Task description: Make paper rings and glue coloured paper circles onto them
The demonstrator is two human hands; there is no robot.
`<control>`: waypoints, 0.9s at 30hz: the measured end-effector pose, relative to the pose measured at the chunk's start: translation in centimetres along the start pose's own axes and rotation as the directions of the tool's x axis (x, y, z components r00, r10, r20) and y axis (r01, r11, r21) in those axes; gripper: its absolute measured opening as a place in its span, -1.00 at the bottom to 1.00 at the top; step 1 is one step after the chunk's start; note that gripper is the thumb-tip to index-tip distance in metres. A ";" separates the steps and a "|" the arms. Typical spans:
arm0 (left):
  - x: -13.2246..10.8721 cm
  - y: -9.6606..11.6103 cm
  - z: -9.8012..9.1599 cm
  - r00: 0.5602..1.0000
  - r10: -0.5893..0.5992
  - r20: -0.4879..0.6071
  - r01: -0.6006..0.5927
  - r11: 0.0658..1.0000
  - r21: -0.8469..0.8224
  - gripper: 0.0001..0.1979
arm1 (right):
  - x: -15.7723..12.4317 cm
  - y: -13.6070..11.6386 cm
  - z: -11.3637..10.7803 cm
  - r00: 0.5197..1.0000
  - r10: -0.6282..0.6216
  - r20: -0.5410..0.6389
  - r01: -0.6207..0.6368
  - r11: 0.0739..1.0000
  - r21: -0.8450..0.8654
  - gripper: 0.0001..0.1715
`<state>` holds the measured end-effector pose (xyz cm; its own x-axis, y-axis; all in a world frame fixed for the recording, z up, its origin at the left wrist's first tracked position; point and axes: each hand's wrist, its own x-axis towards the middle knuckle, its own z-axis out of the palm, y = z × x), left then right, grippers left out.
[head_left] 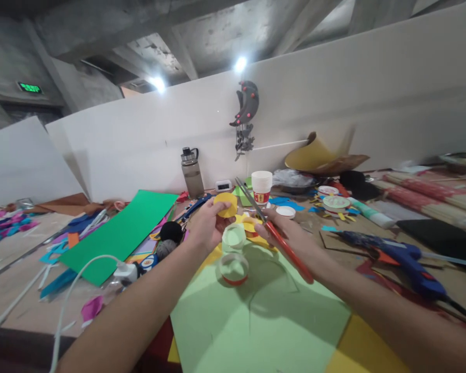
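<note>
My left hand pinches a round yellow disc between thumb and fingers, over the far end of a light green sheet. My right hand is closed around red-handled scissors, their metal blades pointing up and away to the left, apart from the disc. Below the hands, a shallow ring with a red band sits on the sheet. Just beyond it is a pale green round piece. Yellow pieces lie between my hands, partly hidden by the right one.
A blue glue gun lies at right, near a round pale green-topped piece. Stacked paper cups and a water bottle stand at the back. Left are a bright green sheet and a white plug with its cable.
</note>
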<state>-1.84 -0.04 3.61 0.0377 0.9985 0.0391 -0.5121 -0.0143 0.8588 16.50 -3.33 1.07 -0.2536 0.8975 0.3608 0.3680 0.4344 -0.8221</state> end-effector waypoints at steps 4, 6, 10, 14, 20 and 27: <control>0.1 -0.6 1.5 0.997 0.045 0.066 -0.044 0.999 -0.015 -0.76 | 0.0 0.4 0.1 0.998 0.027 0.050 -0.028 1.000 0.012 -0.48; -0.2 -1.1 1.7 0.998 0.043 0.046 -0.043 0.999 -0.001 -0.74 | 0.0 0.4 0.2 0.996 0.039 0.082 -0.042 0.998 0.040 -0.45; -0.8 -1.8 1.2 0.998 0.051 0.024 -0.052 0.998 0.028 -0.75 | -0.2 0.3 0.4 0.992 0.055 0.118 -0.066 0.994 0.089 -0.45; -1.1 -1.8 0.7 0.999 0.047 0.026 -0.048 0.998 0.035 -0.75 | -0.2 0.3 0.6 0.990 0.075 0.116 -0.080 0.996 0.045 -0.43; -1.2 -1.7 0.7 0.999 0.048 0.019 -0.049 0.998 0.048 -0.73 | 0.0 0.8 0.6 0.986 0.077 0.148 -0.082 0.996 0.028 -0.32; -1.3 -1.7 0.8 0.999 0.047 0.021 -0.048 0.998 0.047 -0.74 | 0.0 1.0 0.7 0.987 0.090 0.131 -0.092 0.996 0.016 -0.25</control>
<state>-0.35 -1.40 2.48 0.0314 0.9954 0.0904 -0.4723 -0.0649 0.8790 16.22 -2.93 -0.04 -0.3344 0.9152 0.2250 0.3754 0.3484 -0.8589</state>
